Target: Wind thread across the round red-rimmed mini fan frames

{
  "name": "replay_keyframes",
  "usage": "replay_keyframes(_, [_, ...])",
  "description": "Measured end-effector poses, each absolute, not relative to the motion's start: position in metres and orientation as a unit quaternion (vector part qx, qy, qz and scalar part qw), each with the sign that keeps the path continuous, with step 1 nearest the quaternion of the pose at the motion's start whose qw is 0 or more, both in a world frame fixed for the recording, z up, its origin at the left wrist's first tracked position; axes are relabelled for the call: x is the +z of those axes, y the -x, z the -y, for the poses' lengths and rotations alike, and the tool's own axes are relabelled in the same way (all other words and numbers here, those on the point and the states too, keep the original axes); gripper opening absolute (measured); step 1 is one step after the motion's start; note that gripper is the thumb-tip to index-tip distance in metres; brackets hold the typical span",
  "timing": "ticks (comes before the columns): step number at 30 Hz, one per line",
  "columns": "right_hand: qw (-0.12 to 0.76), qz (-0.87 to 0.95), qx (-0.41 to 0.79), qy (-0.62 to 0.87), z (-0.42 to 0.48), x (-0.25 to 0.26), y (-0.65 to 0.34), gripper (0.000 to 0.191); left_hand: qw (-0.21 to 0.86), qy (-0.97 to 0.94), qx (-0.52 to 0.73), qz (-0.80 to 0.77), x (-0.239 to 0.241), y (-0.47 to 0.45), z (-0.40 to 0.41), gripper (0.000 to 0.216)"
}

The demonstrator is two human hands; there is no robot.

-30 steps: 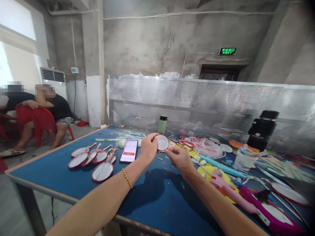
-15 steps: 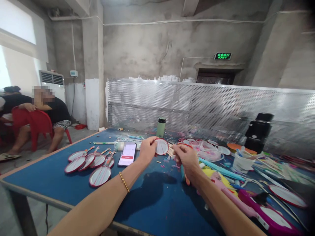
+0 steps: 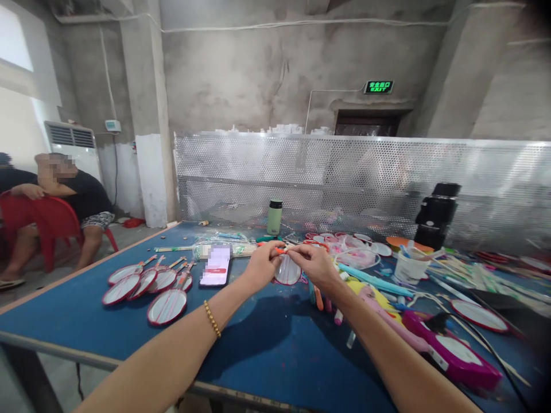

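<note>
Over the middle of the blue worktop, both hands meet at the top of a small red-rimmed disc, which hangs below the fingertips with its white face toward the camera, lifted clear of the surface. The left hand is closed in a narrow pinch on the disc's upper rim. The right hand is pinched just as tightly on a tiny orange piece that touches the same spot. How the piece joins the rim is too small to tell. This looks like fine fitting work, so it probably goes best with the disc braced steady in the left pinch, while the right fingertips alone guide the piece squarely onto the rim without twisting it. Lowering the wrists onto the worktop would likely give a calmer grip. The thin rim may bend under a hard squeeze, so light pressure seems wise. Toward the left edge lie several finished discs with stick handles, overlapping in a loose fan, and a phone sits between them and the hands. A green flask stands near the far edge. To the right, a pink glue gun lies close by among markers, strips and a white cup, near enough to snag a sleeve or elbow.
</note>
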State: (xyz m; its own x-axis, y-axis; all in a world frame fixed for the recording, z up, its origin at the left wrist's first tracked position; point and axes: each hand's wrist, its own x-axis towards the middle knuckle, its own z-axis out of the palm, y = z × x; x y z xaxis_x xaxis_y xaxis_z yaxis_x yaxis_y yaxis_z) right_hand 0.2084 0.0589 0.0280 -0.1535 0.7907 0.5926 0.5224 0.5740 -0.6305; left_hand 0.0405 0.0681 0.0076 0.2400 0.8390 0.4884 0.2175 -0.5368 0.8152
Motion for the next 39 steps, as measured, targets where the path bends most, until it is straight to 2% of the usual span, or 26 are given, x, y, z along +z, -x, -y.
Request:
replay_keyframes(18, [0.488, 0.736, 0.122, 0.453, -0.0612, 0.0271, -0.2101, 0.036, 0.306, -0.725, 0.504, -0.357, 0.0047, -0.0433, -0.0703, 0.032])
replay_keyframes(28, [0.491, 0.733, 0.117, 0.456, -0.0598, 0.0286, -0.2102, 0.033, 0.321, -0.73, 0.501, -0.338, 0.0008, -0.0429, -0.0747, 0.029])
replay_keyframes(39, [0.478, 0.728, 0.16, 0.465, -0.0585, 0.0291, -0.2099, 0.04, 0.301, -0.738, 0.498, -0.342, 0.0085, -0.04, -0.069, 0.018])
